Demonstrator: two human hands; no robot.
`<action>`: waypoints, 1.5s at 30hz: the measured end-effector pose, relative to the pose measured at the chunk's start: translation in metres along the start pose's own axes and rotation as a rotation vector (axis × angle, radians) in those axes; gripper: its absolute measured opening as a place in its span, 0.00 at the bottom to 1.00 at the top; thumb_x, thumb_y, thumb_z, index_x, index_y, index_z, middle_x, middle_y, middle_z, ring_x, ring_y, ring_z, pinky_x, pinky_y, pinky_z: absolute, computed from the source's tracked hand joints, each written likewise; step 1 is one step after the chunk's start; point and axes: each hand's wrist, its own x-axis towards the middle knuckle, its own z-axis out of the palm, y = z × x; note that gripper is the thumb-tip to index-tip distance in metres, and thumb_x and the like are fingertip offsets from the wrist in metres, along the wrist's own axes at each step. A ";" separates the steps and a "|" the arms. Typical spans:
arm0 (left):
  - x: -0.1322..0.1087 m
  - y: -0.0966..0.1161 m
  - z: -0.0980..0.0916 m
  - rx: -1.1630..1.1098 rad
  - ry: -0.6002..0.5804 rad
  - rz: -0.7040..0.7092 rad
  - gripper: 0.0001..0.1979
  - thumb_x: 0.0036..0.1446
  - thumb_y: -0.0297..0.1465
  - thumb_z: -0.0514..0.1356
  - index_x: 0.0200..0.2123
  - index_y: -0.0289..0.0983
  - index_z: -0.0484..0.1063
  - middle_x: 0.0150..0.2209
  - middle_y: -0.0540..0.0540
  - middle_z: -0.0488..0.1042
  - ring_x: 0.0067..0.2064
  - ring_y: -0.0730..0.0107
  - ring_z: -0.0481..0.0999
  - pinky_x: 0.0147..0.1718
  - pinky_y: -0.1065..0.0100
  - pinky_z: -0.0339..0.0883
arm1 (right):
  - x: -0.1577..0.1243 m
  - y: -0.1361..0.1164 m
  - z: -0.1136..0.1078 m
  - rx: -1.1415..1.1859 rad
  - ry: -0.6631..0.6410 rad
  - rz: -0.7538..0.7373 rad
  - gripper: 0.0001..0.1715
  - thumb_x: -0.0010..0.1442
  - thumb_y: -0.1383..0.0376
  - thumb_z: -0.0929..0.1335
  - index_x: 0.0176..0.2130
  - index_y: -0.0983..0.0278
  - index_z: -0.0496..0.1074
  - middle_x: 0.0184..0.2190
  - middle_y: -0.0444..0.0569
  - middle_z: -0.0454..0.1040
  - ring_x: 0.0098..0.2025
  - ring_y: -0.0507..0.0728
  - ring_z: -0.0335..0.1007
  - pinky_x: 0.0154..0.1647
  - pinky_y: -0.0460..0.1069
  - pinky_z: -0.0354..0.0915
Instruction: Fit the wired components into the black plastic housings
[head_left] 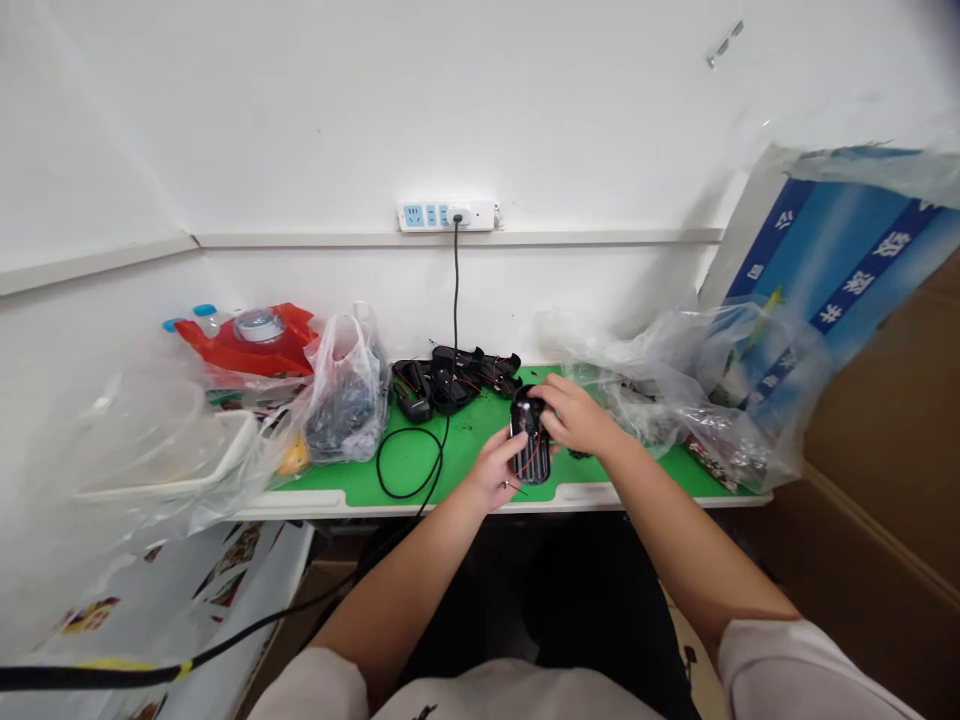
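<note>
Both my hands hold a black plastic housing (530, 450) with thin red wires running over it, upright on its long axis above the green mat (330, 480). My left hand (491, 470) grips its lower left side. My right hand (574, 415) covers its upper right end, with the fingers curled over the top. Part of the housing is hidden behind my fingers. Just left of my hands lies a heap of similar black parts with red wires (450, 382). A loop of black cable (379, 465) rests on the mat.
A white bag of dark items (346, 395), a red package (247, 340) and a bagged white tray (172, 455) stand to the left. Crumpled clear plastic (660, 385) lies right, before a blue printed board (840, 240). A cord rises to a wall power strip (446, 215).
</note>
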 end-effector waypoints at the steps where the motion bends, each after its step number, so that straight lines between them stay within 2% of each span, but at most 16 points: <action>1: 0.012 -0.002 0.001 0.009 0.027 0.004 0.20 0.47 0.34 0.64 0.44 0.35 0.69 0.34 0.42 0.76 0.35 0.60 0.77 0.36 0.60 0.70 | 0.000 -0.001 0.001 0.004 0.016 0.037 0.20 0.53 0.72 0.60 0.46 0.65 0.68 0.36 0.53 0.66 0.37 0.57 0.64 0.40 0.53 0.64; 3: 0.034 -0.006 0.001 0.009 0.107 0.077 0.20 0.45 0.33 0.65 0.43 0.36 0.68 0.33 0.44 0.76 0.33 0.63 0.77 0.34 0.63 0.70 | -0.008 -0.005 0.006 0.049 0.170 0.212 0.20 0.53 0.71 0.61 0.47 0.64 0.67 0.39 0.53 0.67 0.40 0.58 0.64 0.43 0.54 0.64; 5: 0.049 -0.009 -0.004 -0.013 0.189 0.179 0.19 0.46 0.33 0.65 0.43 0.37 0.67 0.35 0.45 0.76 0.35 0.64 0.77 0.35 0.64 0.69 | -0.025 -0.014 0.016 0.205 0.387 0.521 0.16 0.55 0.67 0.62 0.44 0.64 0.68 0.35 0.52 0.68 0.37 0.57 0.66 0.41 0.55 0.66; 6: 0.055 -0.009 -0.007 -0.027 0.227 0.211 0.19 0.46 0.33 0.64 0.43 0.38 0.67 0.36 0.44 0.76 0.36 0.64 0.77 0.35 0.65 0.69 | -0.036 -0.020 0.023 0.346 0.452 0.698 0.13 0.55 0.64 0.63 0.41 0.64 0.68 0.31 0.50 0.68 0.33 0.56 0.67 0.37 0.54 0.67; 7: 0.058 -0.009 -0.011 -0.041 0.267 0.230 0.18 0.47 0.33 0.64 0.43 0.38 0.66 0.37 0.44 0.76 0.37 0.65 0.77 0.36 0.65 0.69 | -0.046 -0.028 0.032 0.542 0.443 0.867 0.11 0.56 0.62 0.63 0.38 0.64 0.68 0.26 0.47 0.67 0.28 0.54 0.66 0.32 0.53 0.68; 8: 0.061 -0.009 -0.014 -0.052 0.305 0.243 0.18 0.48 0.34 0.63 0.43 0.38 0.66 0.38 0.44 0.76 0.38 0.65 0.77 0.36 0.66 0.69 | -0.056 -0.036 0.041 0.772 0.357 1.001 0.11 0.55 0.59 0.64 0.34 0.65 0.68 0.23 0.45 0.67 0.24 0.53 0.65 0.27 0.52 0.68; 10: 0.062 -0.008 -0.020 -0.058 0.351 0.274 0.18 0.49 0.35 0.62 0.44 0.39 0.65 0.38 0.44 0.76 0.38 0.65 0.77 0.36 0.66 0.69 | -0.069 -0.052 0.060 1.154 0.137 1.151 0.14 0.51 0.57 0.69 0.31 0.66 0.68 0.24 0.45 0.68 0.23 0.52 0.67 0.25 0.50 0.69; 11: 0.061 -0.008 -0.021 -0.048 0.355 0.292 0.18 0.49 0.35 0.62 0.44 0.39 0.65 0.38 0.44 0.76 0.38 0.65 0.77 0.36 0.66 0.69 | -0.072 -0.059 0.068 1.269 0.090 1.181 0.15 0.49 0.57 0.70 0.31 0.66 0.69 0.24 0.45 0.69 0.23 0.51 0.68 0.25 0.50 0.70; 15: 0.056 -0.006 -0.022 0.021 0.343 0.298 0.19 0.49 0.37 0.62 0.44 0.39 0.65 0.40 0.44 0.76 0.40 0.64 0.77 0.37 0.66 0.69 | -0.062 -0.071 0.091 1.445 0.094 1.213 0.19 0.46 0.55 0.73 0.28 0.67 0.70 0.24 0.46 0.70 0.22 0.49 0.69 0.25 0.47 0.71; 22: 0.051 -0.005 -0.021 0.092 0.375 0.304 0.20 0.48 0.38 0.62 0.45 0.39 0.65 0.41 0.45 0.76 0.42 0.65 0.76 0.39 0.66 0.67 | -0.046 -0.071 0.106 1.387 0.211 1.248 0.20 0.44 0.54 0.74 0.25 0.67 0.68 0.18 0.44 0.69 0.18 0.48 0.66 0.19 0.44 0.69; 28: 0.051 -0.007 -0.020 0.105 0.356 0.318 0.21 0.49 0.37 0.61 0.47 0.40 0.65 0.41 0.45 0.75 0.40 0.68 0.75 0.34 0.71 0.66 | -0.051 -0.068 0.105 1.345 0.343 1.252 0.18 0.41 0.57 0.75 0.26 0.67 0.70 0.18 0.42 0.69 0.19 0.49 0.67 0.20 0.46 0.71; 32: 0.050 -0.003 -0.020 0.025 0.338 0.288 0.21 0.47 0.37 0.62 0.45 0.39 0.65 0.39 0.45 0.76 0.36 0.68 0.75 0.34 0.68 0.66 | -0.060 -0.049 0.091 1.154 0.375 1.172 0.17 0.42 0.57 0.74 0.27 0.67 0.72 0.16 0.43 0.69 0.17 0.50 0.66 0.18 0.46 0.68; 35: 0.049 -0.002 -0.020 0.009 0.326 0.264 0.21 0.45 0.36 0.63 0.43 0.38 0.66 0.37 0.45 0.76 0.35 0.68 0.75 0.34 0.67 0.67 | -0.067 -0.034 0.078 1.043 0.306 1.105 0.17 0.43 0.57 0.73 0.26 0.68 0.72 0.14 0.43 0.69 0.15 0.50 0.64 0.16 0.45 0.64; 39: 0.049 -0.003 -0.021 0.037 0.305 0.204 0.21 0.43 0.35 0.64 0.42 0.37 0.67 0.35 0.46 0.76 0.30 0.70 0.74 0.31 0.68 0.67 | -0.070 -0.025 0.062 0.975 0.070 1.035 0.15 0.44 0.57 0.72 0.23 0.67 0.72 0.11 0.43 0.68 0.12 0.49 0.61 0.14 0.45 0.59; 42: 0.050 -0.005 -0.023 0.080 0.318 0.150 0.19 0.40 0.33 0.65 0.39 0.36 0.69 0.32 0.46 0.76 0.28 0.70 0.73 0.28 0.68 0.67 | -0.069 -0.022 0.057 0.955 -0.045 1.045 0.10 0.43 0.61 0.71 0.20 0.66 0.71 0.09 0.41 0.65 0.10 0.48 0.57 0.13 0.44 0.55; 45: 0.050 -0.005 -0.024 0.139 0.321 0.104 0.19 0.38 0.32 0.65 0.37 0.35 0.69 0.31 0.46 0.76 0.27 0.67 0.74 0.26 0.67 0.67 | -0.069 -0.019 0.059 0.955 -0.095 1.073 0.07 0.41 0.65 0.69 0.17 0.65 0.69 0.07 0.38 0.61 0.09 0.48 0.54 0.11 0.43 0.50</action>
